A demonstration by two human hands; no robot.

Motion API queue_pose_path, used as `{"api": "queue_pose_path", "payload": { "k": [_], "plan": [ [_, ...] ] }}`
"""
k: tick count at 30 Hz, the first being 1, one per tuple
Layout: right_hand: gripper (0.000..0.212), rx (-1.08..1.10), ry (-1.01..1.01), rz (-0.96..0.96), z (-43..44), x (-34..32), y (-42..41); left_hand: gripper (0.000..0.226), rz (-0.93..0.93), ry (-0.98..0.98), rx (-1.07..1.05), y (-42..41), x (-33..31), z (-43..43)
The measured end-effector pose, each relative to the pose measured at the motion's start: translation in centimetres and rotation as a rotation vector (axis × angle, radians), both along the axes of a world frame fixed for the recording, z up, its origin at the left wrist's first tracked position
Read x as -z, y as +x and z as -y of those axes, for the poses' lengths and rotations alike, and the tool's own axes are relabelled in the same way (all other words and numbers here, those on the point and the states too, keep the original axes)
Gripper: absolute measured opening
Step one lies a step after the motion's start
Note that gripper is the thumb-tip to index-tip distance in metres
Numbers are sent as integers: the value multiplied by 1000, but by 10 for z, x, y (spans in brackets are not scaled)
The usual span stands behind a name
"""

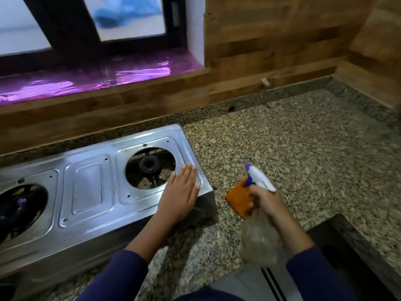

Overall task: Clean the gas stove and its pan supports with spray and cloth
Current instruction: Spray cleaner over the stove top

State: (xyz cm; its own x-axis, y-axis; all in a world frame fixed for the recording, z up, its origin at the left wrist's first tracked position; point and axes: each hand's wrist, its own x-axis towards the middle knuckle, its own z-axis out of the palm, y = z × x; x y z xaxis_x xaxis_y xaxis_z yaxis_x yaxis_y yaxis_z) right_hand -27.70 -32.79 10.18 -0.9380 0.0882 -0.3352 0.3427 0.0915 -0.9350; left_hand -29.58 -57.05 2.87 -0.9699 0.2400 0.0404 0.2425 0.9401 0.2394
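2 burner openings show on the steel gas stove (pixel 91 187), pan supports off; top plate shiny, embossed panel in the middle, dark burner (pixel 149 165) visible in the right opening. Stove sits on the speckled granite desk (pixel 293 153), near the wood-panel wall below the window. Left hand (pixel 181 192) lies flat, palm down, fingers together and straight, on the stove's right front corner, holding nothing. Right hand (pixel 263 199) is wrapped closed around the neck of a clear spray bottle (pixel 259 240) with white and blue-purple trigger head, nozzle aimed toward the stove. Orange cloth (pixel 237 199) lies on the desk just right of the stove, partly behind the bottle. No readable labels or writing; frame is motion-blurred. Purple sleeves on both arms.
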Motion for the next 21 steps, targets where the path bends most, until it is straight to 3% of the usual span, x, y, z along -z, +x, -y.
{"api": "queue_pose_path", "payload": {
  "k": [5, 10, 14, 17, 21],
  "plan": [
    [24, -15, -9, -289, 10, -21, -56, 70, -9, 10, -4, 2, -3, 0],
    [14, -58, 132, -455, 41, -10, -122, 67, 2, 5, -2, 2, -3, 0],
    [41, -148, 147, -454, 53, 18, -147, 65, 7, -4, 4, 1, -2, 1],
    [47, -161, 121, -418, 61, 22, -155, 65, 14, 1, 3, 1, -2, 2],
    [87, -152, 146, -367, 54, 31, -152, 64, 18, -2, 1, 0, -2, 2]
  ]
}}
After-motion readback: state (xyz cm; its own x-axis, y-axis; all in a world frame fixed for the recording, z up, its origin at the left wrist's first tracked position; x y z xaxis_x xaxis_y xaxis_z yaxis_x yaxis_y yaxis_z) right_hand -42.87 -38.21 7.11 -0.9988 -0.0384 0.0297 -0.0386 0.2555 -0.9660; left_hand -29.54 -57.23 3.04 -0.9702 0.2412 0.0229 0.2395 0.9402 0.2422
